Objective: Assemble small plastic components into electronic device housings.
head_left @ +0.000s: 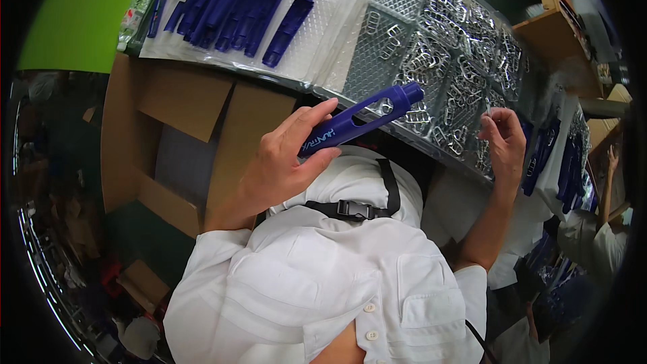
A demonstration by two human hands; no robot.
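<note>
My left hand (286, 148) is closed round the lower end of a dark blue plastic tube-shaped casing (357, 120). The casing tilts up to the right, with a long oval window in its side, pale lettering near my fingers and a narrower stepped tip. My right hand (504, 138) is raised over the right part of a clear compartmented tray (350, 61), its thumb and fingers pinched on a small shiny metal piece (490, 106), mostly hidden by the fingertips. Many bent-wire metal clips (424, 57) lie heaped in the tray around that hand.
More blue casings (232, 13) lie in rows on a white textured sheet (323, 0) at the far left. An open cardboard box (121, 141) stands left of my lap. A plastic bottle (137, 13) is beside the sheet. At the right are wooden shelving (556, 34) and another person's arm (610, 175).
</note>
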